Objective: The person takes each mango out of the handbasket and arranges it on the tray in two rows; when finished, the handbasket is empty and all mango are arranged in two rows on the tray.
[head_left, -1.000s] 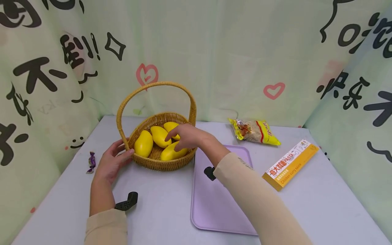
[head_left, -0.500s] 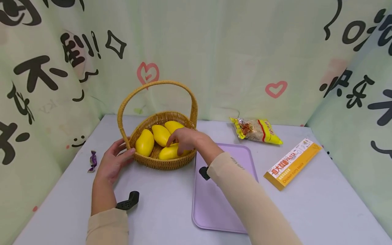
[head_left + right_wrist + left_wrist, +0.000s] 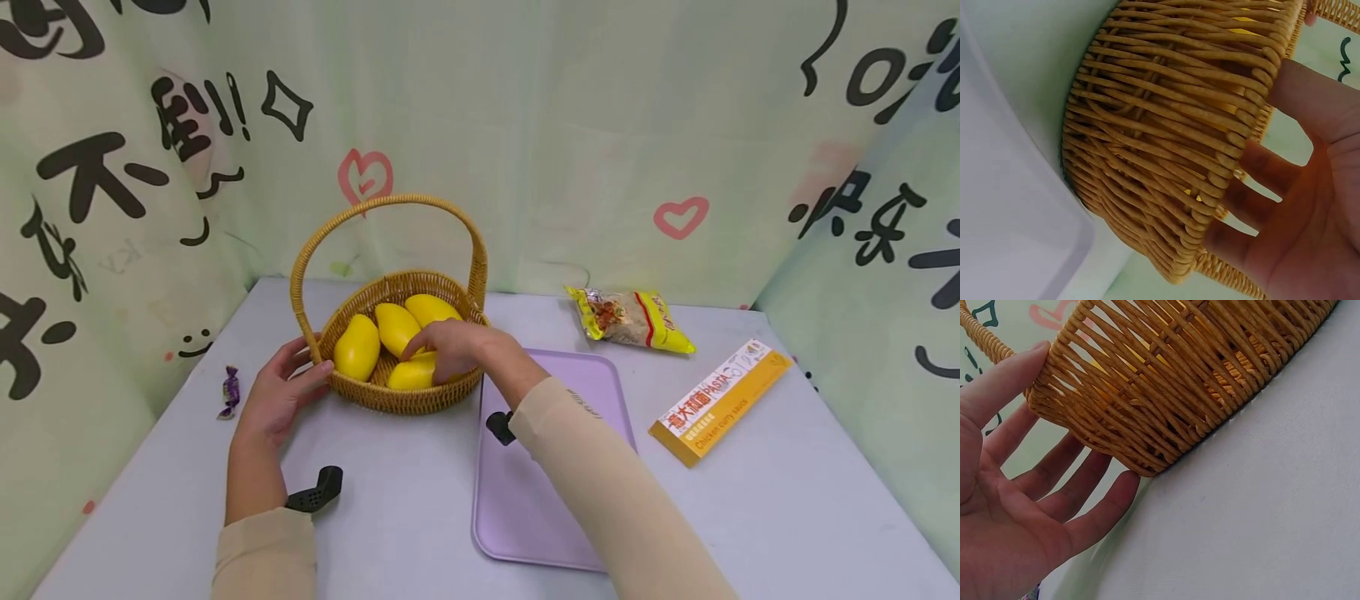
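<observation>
A wicker basket (image 3: 405, 402) with a tall arched handle stands toward the back left, holding several yellow mangoes (image 3: 357, 348). My left hand (image 3: 273, 400) steadies its left side: the thumb lies at the rim by the handle's foot, and the other fingers curve along the outer wall. From the right, my right hand (image 3: 459, 346) reaches over the rim and grips the front mango (image 3: 411, 375), covering that fruit's right end. In the right wrist view, the right fingers (image 3: 1266, 165) pass behind the woven wall, which hides their tips.
A lilac tray (image 3: 525, 533) lies right of the basket, under my right forearm. Farther right are a yellow snack bag (image 3: 630, 321) and a pasta box (image 3: 720, 402). One purple wrapped candy (image 3: 229, 392) lies at the left. Printed curtains (image 3: 525, 125) enclose the table.
My right hand has lowered into the basket, and its fingers have closed around the front mango. The left hand keeps its place on the basket. The whole view has shifted slightly.
</observation>
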The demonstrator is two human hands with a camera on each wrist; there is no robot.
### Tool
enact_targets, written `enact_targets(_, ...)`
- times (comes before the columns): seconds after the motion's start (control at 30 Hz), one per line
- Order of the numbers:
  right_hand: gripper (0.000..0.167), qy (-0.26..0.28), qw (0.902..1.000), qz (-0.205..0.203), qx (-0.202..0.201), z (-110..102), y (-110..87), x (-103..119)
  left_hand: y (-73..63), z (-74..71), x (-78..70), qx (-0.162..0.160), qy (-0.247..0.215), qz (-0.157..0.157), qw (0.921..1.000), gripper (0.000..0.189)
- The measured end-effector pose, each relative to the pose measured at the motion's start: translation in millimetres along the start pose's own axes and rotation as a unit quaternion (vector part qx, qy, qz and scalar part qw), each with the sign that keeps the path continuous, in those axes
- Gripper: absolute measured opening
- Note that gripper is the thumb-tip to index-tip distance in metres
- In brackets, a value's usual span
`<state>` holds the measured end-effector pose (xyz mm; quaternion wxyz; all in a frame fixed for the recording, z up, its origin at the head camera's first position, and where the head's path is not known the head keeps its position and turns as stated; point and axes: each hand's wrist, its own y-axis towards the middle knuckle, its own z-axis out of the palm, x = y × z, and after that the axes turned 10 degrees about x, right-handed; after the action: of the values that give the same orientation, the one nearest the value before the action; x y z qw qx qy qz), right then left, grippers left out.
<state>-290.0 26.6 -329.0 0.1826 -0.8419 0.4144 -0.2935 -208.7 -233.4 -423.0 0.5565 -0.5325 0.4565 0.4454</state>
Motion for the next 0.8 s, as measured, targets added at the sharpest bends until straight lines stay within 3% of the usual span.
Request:
enact_targets(0.4,0.061,0.017,0.9985,-0.032,-0.041,-14,-24.1,1,0.7,-0.7,0.8,0.009,-0.001,-0.002,1.0,0.081)
enact_targets(0.8,0.068,0.071,0.9895,-0.039,-0.12,-22,-63.6,-14,0.3,0.1,0.3,0.007,-0.006,-0.007,0.9999,0.08)
